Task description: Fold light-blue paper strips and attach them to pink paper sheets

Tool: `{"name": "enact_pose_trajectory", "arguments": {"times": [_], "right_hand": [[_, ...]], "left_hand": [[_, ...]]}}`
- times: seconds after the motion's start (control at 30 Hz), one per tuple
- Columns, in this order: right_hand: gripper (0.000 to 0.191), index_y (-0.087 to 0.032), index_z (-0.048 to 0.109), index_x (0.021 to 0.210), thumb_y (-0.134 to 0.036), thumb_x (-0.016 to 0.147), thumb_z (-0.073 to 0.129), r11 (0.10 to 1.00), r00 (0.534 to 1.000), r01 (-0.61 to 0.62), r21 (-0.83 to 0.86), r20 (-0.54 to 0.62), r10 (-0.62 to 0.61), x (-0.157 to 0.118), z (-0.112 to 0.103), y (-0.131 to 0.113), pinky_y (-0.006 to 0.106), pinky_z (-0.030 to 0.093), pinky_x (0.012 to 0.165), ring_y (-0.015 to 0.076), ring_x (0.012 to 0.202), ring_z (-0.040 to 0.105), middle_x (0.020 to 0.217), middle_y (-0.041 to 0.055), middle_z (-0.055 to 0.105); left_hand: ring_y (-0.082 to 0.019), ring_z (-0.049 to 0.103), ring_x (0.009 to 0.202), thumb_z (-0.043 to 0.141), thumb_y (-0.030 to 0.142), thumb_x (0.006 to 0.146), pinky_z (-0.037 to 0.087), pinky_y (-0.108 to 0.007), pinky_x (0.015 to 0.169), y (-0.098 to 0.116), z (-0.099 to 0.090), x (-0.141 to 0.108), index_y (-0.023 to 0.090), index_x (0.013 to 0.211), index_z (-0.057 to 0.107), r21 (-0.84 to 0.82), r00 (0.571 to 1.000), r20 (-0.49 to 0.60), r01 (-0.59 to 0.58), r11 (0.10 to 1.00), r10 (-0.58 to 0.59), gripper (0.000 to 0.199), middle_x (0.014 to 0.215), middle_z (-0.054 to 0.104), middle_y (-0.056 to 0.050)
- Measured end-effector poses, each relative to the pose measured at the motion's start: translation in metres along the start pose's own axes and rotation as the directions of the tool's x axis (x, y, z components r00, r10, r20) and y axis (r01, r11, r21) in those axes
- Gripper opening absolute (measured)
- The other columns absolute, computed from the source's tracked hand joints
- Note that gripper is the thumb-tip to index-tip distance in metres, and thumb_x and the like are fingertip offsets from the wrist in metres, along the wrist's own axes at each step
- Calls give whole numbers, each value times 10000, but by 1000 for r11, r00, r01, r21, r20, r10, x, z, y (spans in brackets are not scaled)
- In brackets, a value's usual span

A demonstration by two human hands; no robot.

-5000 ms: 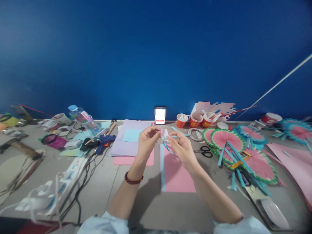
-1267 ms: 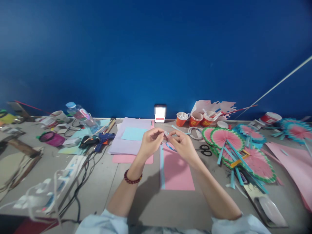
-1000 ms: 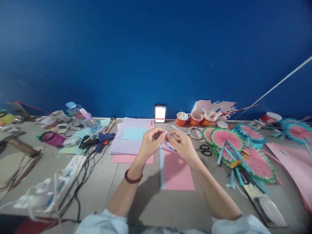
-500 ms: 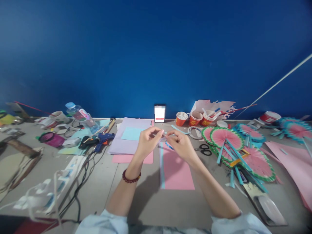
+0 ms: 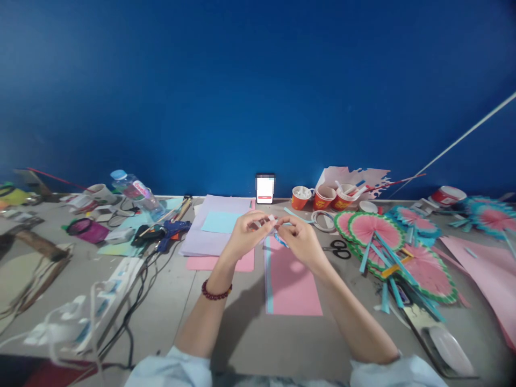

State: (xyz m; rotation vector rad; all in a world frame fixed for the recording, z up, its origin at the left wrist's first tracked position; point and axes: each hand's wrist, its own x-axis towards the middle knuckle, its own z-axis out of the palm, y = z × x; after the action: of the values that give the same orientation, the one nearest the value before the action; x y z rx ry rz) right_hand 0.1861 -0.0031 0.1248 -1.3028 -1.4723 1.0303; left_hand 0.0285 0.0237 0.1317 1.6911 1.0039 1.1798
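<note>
Okay | our left hand [image 5: 250,235], right hand [image 5: 300,239]: fingers pinching small pale piece [image 5: 271,217] | blue-and-white strip [image 5: 281,241] close below | if we snag it, our pinch could slip

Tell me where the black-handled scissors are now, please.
In the head view, the black-handled scissors lie on the table, right of the right hand, beside the watermelon-coloured paper fans.

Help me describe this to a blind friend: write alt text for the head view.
A left hand and a right hand hold a small pale piece near pink paper on a grey table. Lilac paper and a blue glue gun are left; scissors, paper fans and red cups, right.
</note>
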Motion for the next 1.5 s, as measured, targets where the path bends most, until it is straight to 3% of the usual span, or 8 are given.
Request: {"name": "enact_pose_trajectory", "arguments": {"times": [0.13, 0.53, 0.8, 0.97, 1.3, 1.5], "right_hand": [[239, -189, 552, 813, -428, 825, 556, 1000, 1000, 13, 22, 0, -13, 1, 0, 1, 220, 201, 450, 79, 440, 262, 449, -86, 373], [281, -210, 548, 892, -487, 851, 523, 999, 1000, 12, -41, -25, -13, 2, 2, 4, 229, 178, 442, 86, 428, 237, 437, -95, 352], [321, -223, 496, 949, -517, 836, 554, 1000, 999, 14, 0, -45, -14, 3, 3, 3, 222, 198, 445, 87, 412, 277, 438, -108, 381], [332, -224, 496, 942, -532, 836, 554, 1000, 999, 6, -1, -46, -6, 3, 3, 4, 220, 193, 443, 85, 408, 291, 445, -106, 405], [320, -210, 539, 899, -519, 824, 571, 1000, 998, 20, -10, -54, -21, 4, 3, 3, 225, 213, 445, 87, 414, 290, 440, -97, 401], [301, -202, 554, 899, -496, 833, 554, 1000, 999, 20, -4, -40, -20, 3, 2, 1, 223, 227, 444, 84, 419, 271, 435, -100, 376]], "left_hand": [[-179, 601, 827, 614, 342, 835, 427, -226, 574, -2, 1, 0, 180, 720, 716, 50, 998, 10, -69, 996, 68, 223, 846, 663, -77], [-183, 607, 812, 621, 350, 825, 436, -255, 599, -3, 7, -1, 179, 685, 715, 75, 987, -138, -72, 995, 82, 240, 852, 685, -77], [-191, 623, 773, 657, 366, 778, 445, -251, 591, -2, 10, 0, 166, 716, 735, 0, 983, -181, 36, 999, -35, 224, 796, 708, -66], [-150, 564, 633, 661, 387, 758, 413, -242, 537, 2, 9, 0, 161, 683, 718, 4, 980, -191, 65, 998, -63, 245, 697, 680, -39], [-140, 550, 595, 656, 404, 760, 403, -235, 524, 4, 7, 0, 168, 666, 713, 27, 979, -180, 102, 994, -95, 260, 648, 665, -22], [-152, 591, 643, 688, 412, 744, 447, -241, 554, 1, 8, 0, 166, 682, 726, -118, 976, -152, 138, 983, -155, 256, 675, 678, -31]]}}
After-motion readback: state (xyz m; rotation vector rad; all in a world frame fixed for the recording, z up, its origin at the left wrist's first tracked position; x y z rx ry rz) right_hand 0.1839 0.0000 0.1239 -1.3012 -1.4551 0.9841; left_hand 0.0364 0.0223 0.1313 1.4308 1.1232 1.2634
